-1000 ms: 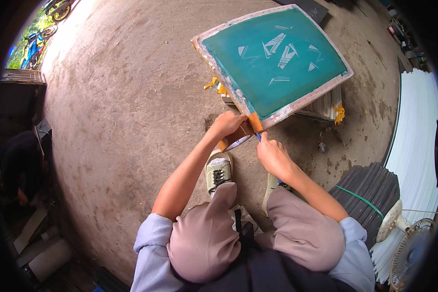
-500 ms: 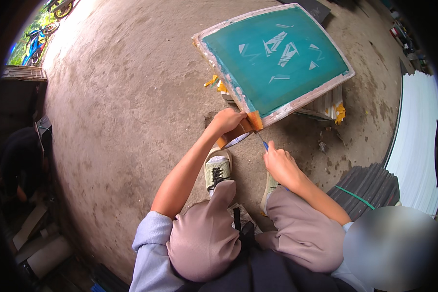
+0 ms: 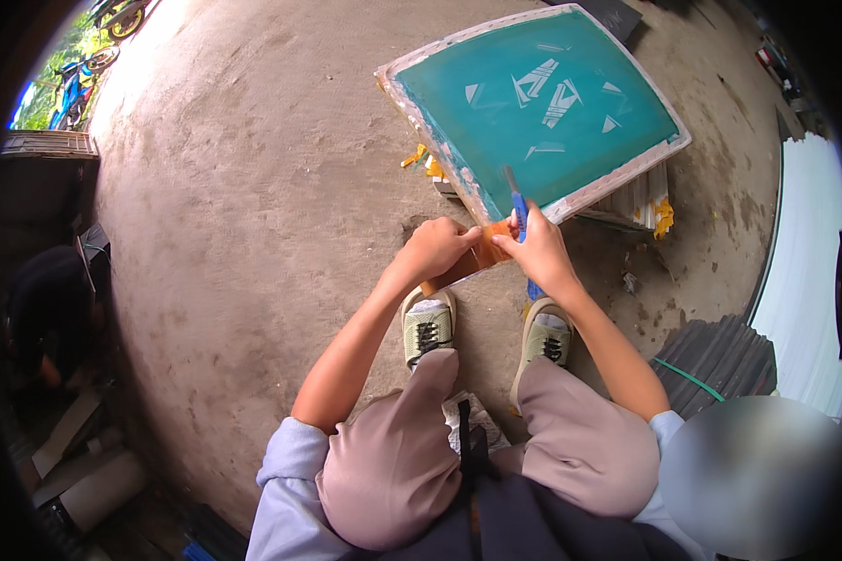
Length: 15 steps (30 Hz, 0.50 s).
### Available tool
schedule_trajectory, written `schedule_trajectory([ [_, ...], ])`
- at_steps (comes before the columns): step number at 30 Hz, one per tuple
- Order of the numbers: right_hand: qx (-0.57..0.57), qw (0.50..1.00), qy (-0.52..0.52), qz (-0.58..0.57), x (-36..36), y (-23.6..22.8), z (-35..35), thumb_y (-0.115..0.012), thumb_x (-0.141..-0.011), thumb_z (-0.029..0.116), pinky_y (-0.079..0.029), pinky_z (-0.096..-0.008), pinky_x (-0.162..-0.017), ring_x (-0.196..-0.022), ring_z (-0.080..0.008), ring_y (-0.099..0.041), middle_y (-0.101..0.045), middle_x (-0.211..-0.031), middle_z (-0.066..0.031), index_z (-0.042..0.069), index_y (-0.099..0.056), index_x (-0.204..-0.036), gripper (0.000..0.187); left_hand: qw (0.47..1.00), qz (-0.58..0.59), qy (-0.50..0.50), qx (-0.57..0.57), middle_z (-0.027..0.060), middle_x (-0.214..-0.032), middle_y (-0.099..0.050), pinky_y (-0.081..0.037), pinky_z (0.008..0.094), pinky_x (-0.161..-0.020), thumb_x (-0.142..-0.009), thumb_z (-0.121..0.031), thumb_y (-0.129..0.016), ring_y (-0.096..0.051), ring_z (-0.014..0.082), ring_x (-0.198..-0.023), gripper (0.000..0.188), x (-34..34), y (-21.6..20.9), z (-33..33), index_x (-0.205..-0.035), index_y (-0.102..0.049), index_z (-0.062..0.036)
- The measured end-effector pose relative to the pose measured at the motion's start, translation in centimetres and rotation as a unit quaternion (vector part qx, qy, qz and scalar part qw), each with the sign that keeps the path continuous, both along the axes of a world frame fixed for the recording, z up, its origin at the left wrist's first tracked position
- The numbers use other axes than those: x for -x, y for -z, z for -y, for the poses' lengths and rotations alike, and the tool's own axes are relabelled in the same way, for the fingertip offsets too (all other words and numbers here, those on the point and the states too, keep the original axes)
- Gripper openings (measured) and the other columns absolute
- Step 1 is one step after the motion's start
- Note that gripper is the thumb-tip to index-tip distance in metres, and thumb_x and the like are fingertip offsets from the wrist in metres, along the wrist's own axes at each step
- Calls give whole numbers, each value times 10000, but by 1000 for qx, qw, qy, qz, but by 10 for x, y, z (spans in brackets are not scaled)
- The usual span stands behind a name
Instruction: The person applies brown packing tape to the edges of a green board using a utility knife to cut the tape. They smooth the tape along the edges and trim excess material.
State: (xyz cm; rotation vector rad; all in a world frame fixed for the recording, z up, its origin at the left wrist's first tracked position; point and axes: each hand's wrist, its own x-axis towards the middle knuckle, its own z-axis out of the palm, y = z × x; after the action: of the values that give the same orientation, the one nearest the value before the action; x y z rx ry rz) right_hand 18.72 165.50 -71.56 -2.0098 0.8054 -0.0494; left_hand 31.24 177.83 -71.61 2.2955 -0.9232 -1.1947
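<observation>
A screen-printing frame (image 3: 458, 117) with teal mesh and pale patterned shapes lies tilted in front of me. At its near corner, my left hand (image 3: 437, 247) grips a roll of brown packing tape (image 3: 456, 268). A strip of the tape runs from the roll onto that corner. My right hand (image 3: 544, 254) holds a blue utility knife (image 3: 520, 213), its blade pointing up and away over the mesh. The thumb of this hand presses the tape strip beside the corner. The fingers of both hands are close together, partly hiding the strip's end.
Under the frame stands a stack of flat pieces (image 3: 627, 201) with yellow ties. My shoes (image 3: 428, 335) stand on the concrete floor. Dark strips bound with green band (image 3: 720, 365) and a white sheet stack (image 3: 800, 271) lie at right. Another person (image 3: 51, 313) crouches at far left.
My right hand has moved up to the tape at the corner, and the knife has swung from the corner's edge to point upward. The tape roll stays in my left hand.
</observation>
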Motion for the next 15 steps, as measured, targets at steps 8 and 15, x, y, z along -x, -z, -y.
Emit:
schedule_trajectory([
  [8, -371, 921, 36, 109, 11, -52, 0, -730, -742, 72, -440, -211, -666, -794, -67, -564, -590, -873, -26, 117, -437, -855, 317, 992, 14, 0, 128, 168, -737, -641, -486, 338, -643, -912, -373, -465, -627, 226, -680, 432, 5, -71, -34, -1004, -646, 9],
  [15, -232, 952, -54, 192, 15, -160, -19, -738, -733, 70, -497, -243, -703, -778, -118, -610, -576, -835, -43, 52, -466, -912, 326, 980, 81, 15, 183, 125, -683, -636, -469, 332, -573, -895, -383, -531, -620, 187, -619, 417, 13, -177, -61, -964, -622, 17],
])
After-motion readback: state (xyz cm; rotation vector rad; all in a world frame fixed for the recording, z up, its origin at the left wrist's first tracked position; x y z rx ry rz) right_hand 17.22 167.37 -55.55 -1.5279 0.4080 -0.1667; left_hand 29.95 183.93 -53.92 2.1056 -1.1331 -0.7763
